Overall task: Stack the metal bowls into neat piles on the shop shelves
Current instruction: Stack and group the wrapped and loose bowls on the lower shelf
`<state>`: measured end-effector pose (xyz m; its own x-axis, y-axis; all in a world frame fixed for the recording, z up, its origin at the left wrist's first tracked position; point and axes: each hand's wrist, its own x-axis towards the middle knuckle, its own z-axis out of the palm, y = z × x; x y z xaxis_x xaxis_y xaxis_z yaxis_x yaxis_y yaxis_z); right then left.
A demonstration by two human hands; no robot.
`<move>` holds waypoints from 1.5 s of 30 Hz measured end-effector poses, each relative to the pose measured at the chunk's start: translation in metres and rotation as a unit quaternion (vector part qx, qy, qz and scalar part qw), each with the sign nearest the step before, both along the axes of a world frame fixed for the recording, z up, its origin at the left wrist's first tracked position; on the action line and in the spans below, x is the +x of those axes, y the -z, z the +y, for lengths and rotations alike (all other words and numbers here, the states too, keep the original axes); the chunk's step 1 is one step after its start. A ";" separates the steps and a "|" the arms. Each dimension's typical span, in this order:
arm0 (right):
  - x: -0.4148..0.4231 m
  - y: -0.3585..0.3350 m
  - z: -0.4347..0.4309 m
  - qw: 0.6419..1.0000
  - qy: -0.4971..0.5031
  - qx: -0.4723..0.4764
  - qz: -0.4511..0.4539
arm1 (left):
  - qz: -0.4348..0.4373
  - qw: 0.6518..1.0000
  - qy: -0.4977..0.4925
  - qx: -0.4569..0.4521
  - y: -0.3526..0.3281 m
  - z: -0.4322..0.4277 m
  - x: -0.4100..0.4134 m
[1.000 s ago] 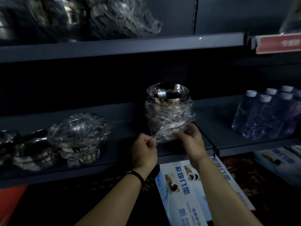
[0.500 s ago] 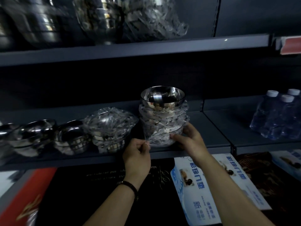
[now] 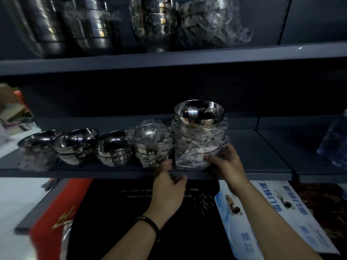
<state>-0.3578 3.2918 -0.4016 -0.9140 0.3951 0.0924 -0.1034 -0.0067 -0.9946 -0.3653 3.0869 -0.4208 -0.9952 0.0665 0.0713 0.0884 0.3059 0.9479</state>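
Observation:
A tall stack of metal bowls (image 3: 199, 136) in clear plastic wrap stands on the middle shelf (image 3: 253, 166), its top bowl open and shiny. My right hand (image 3: 228, 163) grips the stack's lower right side, thumb on the front of the wrap. My left hand (image 3: 169, 184) rests at the shelf's front edge, fingers reaching up between the tall stack and a shorter wrapped pile (image 3: 152, 145), thumb spread apart and holding nothing. Left of that sit three unwrapped low piles (image 3: 114, 147) (image 3: 75, 145) (image 3: 37, 145).
The upper shelf (image 3: 169, 61) carries larger steel bowls (image 3: 93, 29) and a wrapped bundle (image 3: 212, 25). Water bottles (image 3: 336, 143) stand at far right. Below lie a black mat (image 3: 150, 212), blue-white packages (image 3: 244, 212) and a red item (image 3: 56, 212).
The tall stack now stands right beside the shorter wrapped pile. My left hand has let go of the plastic and dropped to the shelf edge. The view has swung left.

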 end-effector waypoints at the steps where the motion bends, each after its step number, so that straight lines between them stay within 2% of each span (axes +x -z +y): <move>1: 0.000 0.000 0.000 1.000 0.003 0.000 -0.001 | -0.008 1.000 0.014 0.000 -0.001 -0.004 0.000; 7: 0.002 -0.002 -0.007 1.000 0.007 0.024 -0.001 | -0.075 0.993 0.090 0.002 -0.017 -0.014 -0.002; 18: -0.001 0.004 -0.009 0.994 0.026 0.105 -0.013 | -0.090 0.988 0.119 -0.030 -0.029 -0.008 -0.015; 22: 0.010 -0.001 -0.002 0.992 0.014 0.116 -0.039 | -0.050 0.991 0.120 -0.040 -0.029 -0.021 -0.004; 25: 0.025 -0.013 -0.002 0.978 0.043 0.190 -0.077 | -0.026 0.993 0.114 -0.032 -0.035 -0.036 0.013; 28: 0.043 -0.041 -0.002 0.964 0.099 0.229 -0.093 | 0.001 0.994 0.109 -0.008 -0.051 -0.051 0.026; 31: 0.064 -0.079 -0.002 0.962 0.132 0.238 -0.041 | 0.052 0.992 0.119 -0.011 -0.083 -0.061 0.033; 37: 0.076 -0.171 0.000 0.957 0.131 0.252 0.059 | 0.173 0.974 0.146 0.030 -0.184 -0.054 0.021; 41: 0.060 -0.251 0.007 0.931 0.141 0.322 0.098 | 0.211 0.964 0.156 0.047 -0.258 -0.034 -0.010; 45: 0.033 -0.313 0.013 0.884 0.150 0.428 0.111 | 0.238 0.954 0.181 0.017 -0.319 -0.024 -0.042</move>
